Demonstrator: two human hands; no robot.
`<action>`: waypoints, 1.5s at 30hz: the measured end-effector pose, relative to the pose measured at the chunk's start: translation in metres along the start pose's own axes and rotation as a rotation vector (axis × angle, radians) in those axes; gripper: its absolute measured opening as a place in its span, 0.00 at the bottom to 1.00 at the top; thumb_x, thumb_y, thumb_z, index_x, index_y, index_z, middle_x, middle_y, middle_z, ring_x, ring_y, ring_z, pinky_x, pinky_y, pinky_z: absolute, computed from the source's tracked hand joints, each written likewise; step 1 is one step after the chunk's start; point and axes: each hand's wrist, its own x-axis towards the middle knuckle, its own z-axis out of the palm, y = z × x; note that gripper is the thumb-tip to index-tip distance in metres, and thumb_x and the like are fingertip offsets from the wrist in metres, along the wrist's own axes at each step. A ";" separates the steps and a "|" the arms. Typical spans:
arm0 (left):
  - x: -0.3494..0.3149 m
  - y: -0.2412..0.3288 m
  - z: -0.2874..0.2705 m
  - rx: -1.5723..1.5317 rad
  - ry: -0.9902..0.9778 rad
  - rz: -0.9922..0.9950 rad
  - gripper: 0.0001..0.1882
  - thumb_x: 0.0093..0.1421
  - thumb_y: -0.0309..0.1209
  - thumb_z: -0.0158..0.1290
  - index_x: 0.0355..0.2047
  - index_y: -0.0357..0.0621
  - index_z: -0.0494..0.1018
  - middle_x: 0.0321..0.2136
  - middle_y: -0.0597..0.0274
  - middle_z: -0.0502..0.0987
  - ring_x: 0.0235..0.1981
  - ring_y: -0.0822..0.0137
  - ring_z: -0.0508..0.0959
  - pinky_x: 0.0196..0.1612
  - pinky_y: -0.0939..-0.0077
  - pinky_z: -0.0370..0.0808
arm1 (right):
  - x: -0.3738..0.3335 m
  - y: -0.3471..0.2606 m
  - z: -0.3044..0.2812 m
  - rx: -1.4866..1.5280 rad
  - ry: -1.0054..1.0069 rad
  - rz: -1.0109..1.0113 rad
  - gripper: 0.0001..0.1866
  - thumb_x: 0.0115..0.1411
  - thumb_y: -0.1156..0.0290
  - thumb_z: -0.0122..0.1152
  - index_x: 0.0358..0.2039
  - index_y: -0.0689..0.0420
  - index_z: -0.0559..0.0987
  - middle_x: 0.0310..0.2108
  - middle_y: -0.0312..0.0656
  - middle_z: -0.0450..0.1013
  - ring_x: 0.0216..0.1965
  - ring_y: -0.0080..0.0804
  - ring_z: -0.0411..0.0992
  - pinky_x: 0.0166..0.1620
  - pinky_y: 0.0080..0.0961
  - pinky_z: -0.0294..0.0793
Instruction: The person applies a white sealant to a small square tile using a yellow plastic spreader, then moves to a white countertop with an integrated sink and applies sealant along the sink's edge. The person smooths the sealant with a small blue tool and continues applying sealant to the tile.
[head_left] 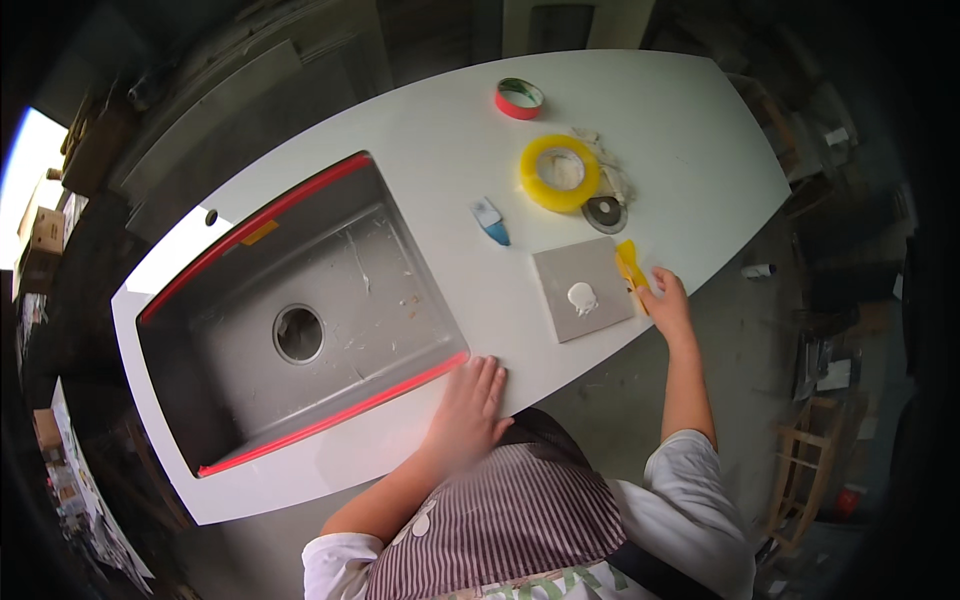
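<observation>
My left hand (470, 405) lies flat on the white countertop (455, 270), fingers stretched, beside the front right corner of the grey sink (340, 365). Red tape (340, 415) runs along the sink's front and back edges. My right hand (670, 303) is at the counter's front edge with thumb and forefinger apart. Its thumb touches a yellow plastic scraper (629, 262), which lies along the right edge of a square grey board (562, 270). A dab of white paste (581, 297) sits in the middle of that board. The fingers do not visibly close around the scraper.
Behind the board are a blue-tipped brush (490, 222), a yellow tape roll (535, 192), a dark round disc (603, 215) and a crumpled pale cloth (612, 180). A red tape roll (519, 101) stands farther back. A wooden frame (800, 470) stands on the floor at right.
</observation>
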 end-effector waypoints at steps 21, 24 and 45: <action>-0.175 0.125 0.091 -1.304 -0.071 -0.370 0.26 0.69 0.42 0.39 0.62 0.41 0.60 0.66 0.55 0.54 0.68 0.59 0.50 0.68 0.68 0.45 | -0.002 0.000 0.001 -0.185 0.040 -0.132 0.15 0.54 0.69 0.60 0.42 0.59 0.73 0.36 0.49 0.75 0.40 0.46 0.74 0.45 0.37 0.73; -0.202 0.143 0.089 -1.369 -0.075 -0.439 0.24 0.69 0.40 0.39 0.62 0.43 0.61 0.67 0.51 0.50 0.69 0.61 0.47 0.67 0.69 0.48 | 0.001 -0.001 -0.002 -0.185 0.005 -0.133 0.17 0.54 0.65 0.62 0.42 0.59 0.73 0.37 0.50 0.75 0.42 0.48 0.74 0.46 0.39 0.73; 0.088 0.104 0.052 -1.144 0.723 -0.732 0.23 0.64 0.32 0.48 0.58 0.37 0.63 0.52 0.51 0.72 0.50 0.67 0.74 0.50 0.73 0.70 | 0.037 0.065 -0.023 0.911 -0.572 -0.003 0.11 0.66 0.66 0.48 0.35 0.62 0.71 0.29 0.43 0.75 0.31 0.32 0.74 0.35 0.28 0.74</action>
